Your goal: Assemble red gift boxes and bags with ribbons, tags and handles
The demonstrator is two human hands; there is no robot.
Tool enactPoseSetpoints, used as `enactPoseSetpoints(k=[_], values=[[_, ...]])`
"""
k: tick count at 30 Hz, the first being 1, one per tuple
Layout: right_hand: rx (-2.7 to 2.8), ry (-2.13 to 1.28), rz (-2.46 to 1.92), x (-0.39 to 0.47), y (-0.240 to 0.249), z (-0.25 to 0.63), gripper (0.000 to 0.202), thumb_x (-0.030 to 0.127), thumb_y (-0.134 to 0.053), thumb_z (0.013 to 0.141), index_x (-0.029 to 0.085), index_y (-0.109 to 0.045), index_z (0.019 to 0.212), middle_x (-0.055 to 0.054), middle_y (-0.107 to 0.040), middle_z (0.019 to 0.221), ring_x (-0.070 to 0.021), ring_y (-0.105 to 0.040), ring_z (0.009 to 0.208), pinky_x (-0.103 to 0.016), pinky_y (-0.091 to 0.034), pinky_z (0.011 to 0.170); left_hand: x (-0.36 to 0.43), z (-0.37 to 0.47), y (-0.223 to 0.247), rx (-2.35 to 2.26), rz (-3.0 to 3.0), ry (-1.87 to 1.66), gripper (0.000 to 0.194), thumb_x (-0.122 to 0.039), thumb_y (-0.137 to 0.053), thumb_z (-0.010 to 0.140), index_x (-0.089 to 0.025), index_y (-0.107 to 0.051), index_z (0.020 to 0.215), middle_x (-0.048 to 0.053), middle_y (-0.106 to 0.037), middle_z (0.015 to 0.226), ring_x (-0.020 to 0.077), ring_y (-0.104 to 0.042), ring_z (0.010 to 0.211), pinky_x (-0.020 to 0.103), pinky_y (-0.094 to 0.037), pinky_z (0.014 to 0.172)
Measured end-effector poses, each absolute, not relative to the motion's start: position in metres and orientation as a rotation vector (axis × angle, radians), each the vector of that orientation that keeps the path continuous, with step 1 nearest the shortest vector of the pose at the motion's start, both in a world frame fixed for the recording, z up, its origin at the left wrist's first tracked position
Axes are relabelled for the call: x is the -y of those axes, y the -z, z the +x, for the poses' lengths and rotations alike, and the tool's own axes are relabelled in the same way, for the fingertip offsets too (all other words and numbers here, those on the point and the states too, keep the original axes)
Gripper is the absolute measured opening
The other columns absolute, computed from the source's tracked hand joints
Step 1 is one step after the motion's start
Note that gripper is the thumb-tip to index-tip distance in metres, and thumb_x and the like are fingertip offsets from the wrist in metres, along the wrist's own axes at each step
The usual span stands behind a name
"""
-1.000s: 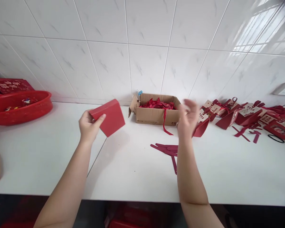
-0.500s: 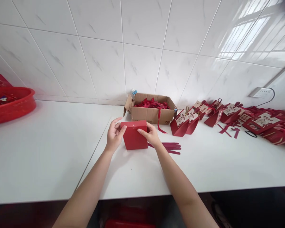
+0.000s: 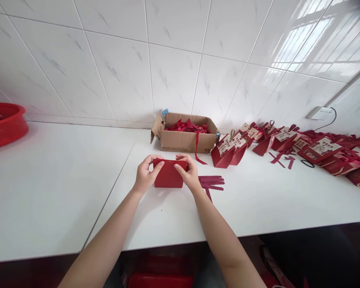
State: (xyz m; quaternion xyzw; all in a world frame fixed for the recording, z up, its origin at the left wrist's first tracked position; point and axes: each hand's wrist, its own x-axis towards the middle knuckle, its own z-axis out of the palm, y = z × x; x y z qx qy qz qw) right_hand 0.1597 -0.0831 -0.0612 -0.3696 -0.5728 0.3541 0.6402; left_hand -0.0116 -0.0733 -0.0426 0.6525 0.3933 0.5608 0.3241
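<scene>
I'm gripping a plain red box (image 3: 168, 176) between both hands, in front of me at the white table (image 3: 63, 180).
A red basin (image 3: 9, 130) is sitting far left of my grip. My left hand (image 3: 145, 174) is pinching the box's left end, thumb on the near face, fingers curling behind; both forearms are reaching forward, slanting inward. Just beyond the box, a carton (image 3: 183, 143) is holding red ribbons (image 3: 186, 126). My right hand (image 3: 190, 174) is mirroring that closed pinch at the other end. Beside it, dark red strips (image 3: 213, 183) are lying loose. Farther right, labelled boxes (image 3: 219, 159) are standing, some showing ribbon loops; they're looking finished to me, while mine is showing no label or loop, so I'm judging it far less along.
</scene>
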Motion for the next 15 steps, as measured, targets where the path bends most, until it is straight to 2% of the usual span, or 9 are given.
enactPoseSetpoints(k=[2, 4, 6, 8, 10, 11, 13, 15], values=[[1.256, -0.877, -0.859, 0.081, 0.063, 0.158, 0.024, 0.042, -0.068, 0.076, 0.021, -0.059, 0.081, -0.008, -0.065, 0.101, -0.0207, -0.062, 0.089, -0.034, -0.051, 0.074, 0.072, -0.011, 0.048, -1.041, 1.609, -1.392, 0.027, -0.04, -0.067, 0.081, -0.02, -0.057, 0.096, 0.005, -0.062, 0.095, 0.0198, -0.061, 0.089, 0.031, -0.052, 0.075], [1.22, -0.851, -0.888, 0.079, 0.065, 0.156, 0.025, 0.043, -0.067, 0.076, 0.02, -0.06, 0.085, -0.005, -0.066, 0.093, -0.0195, -0.062, 0.085, -0.033, -0.051, 0.073, 0.068, -0.008, 0.059, -1.03, 1.543, -1.327, 0.037, -0.042, -0.07, 0.077, -0.02, -0.052, 0.101, 0.005, -0.061, 0.096, 0.0205, -0.062, 0.086, 0.032, -0.053, 0.073], [1.191, -0.715, -0.932, 0.077, 0.069, 0.152, 0.024, 0.042, -0.065, 0.077, 0.02, -0.059, 0.084, -0.004, -0.065, 0.091, -0.019, -0.061, 0.087, -0.034, -0.051, 0.079, 0.062, -0.003, 0.074, -1.06, 1.563, -1.295, 0.051, -0.041, -0.073, 0.072, -0.022, -0.046, 0.11, 0.008, -0.06, 0.107, 0.0245, -0.061, 0.099, 0.038, -0.053, 0.081], [1.123, -0.544, -0.99, 0.076, 0.072, 0.146, 0.023, 0.042, -0.063, 0.079, 0.02, -0.057, 0.081, -0.005, -0.064, 0.092, -0.0191, -0.06, 0.09, -0.036, -0.049, 0.086, 0.055, 0.003, 0.089, -1.2, 1.597, -1.388, 0.069, -0.04, -0.076, 0.068, -0.022, -0.04, 0.123, 0.014, -0.049, 0.13, 0.0308, -0.047, 0.124, 0.047, -0.044, 0.099], [1.06, -0.422, -1.057, 0.077, 0.076, 0.14, 0.025, 0.044, -0.062, 0.08, 0.02, -0.057, 0.083, -0.008, -0.062, 0.102, -0.0214, -0.059, 0.1, -0.04, -0.048, 0.092, 0.05, 0.007, 0.098, -1.293, 1.558, -1.485, 0.078, -0.044, -0.074, 0.068, -0.022, -0.035, 0.133, 0.018, -0.032, 0.145, 0.0342, -0.031, 0.138, 0.052, -0.034, 0.107], [1.066, -0.39, -1.086, 0.078, 0.078, 0.136, 0.029, 0.046, -0.063, 0.08, 0.019, -0.059, 0.089, -0.011, -0.06, 0.113, -0.0235, -0.056, 0.108, -0.042, -0.046, 0.096, 0.049, 0.008, 0.1, -1.277, 1.546, -1.479, 0.076, -0.047, -0.071, 0.071, -0.022, -0.036, 0.133, 0.018, -0.032, 0.147, 0.0346, -0.03, 0.138, 0.053, -0.034, 0.108], [1.201, -0.402, -1.102, 0.082, 0.083, 0.128, 0.045, 0.05, -0.063, 0.079, 0.019, -0.058, 0.112, -0.015, -0.046, 0.138, -0.0271, -0.045, 0.129, -0.045, -0.041, 0.104, 0.049, 0.007, 0.098, -1.132, 1.566, -1.366, 0.067, -0.057, -0.063, 0.075, -0.022, -0.046, 0.13, 0.016, -0.043, 0.142, 0.0337, -0.043, 0.13, 0.049, -0.043, 0.102], [1.431, -0.507, -1.038, 0.086, 0.089, 0.121, 0.059, 0.052, -0.054, 0.086, 0.022, -0.044, 0.136, -0.013, -0.032, 0.151, -0.0258, -0.032, 0.141, -0.045, -0.035, 0.111, 0.051, 0.003, 0.093, -0.996, 1.603, -1.252, 0.067, -0.065, -0.062, 0.072, -0.022, -0.055, 0.123, 0.015, -0.056, 0.131, 0.0322, -0.056, 0.118, 0.043, -0.051, 0.093]])
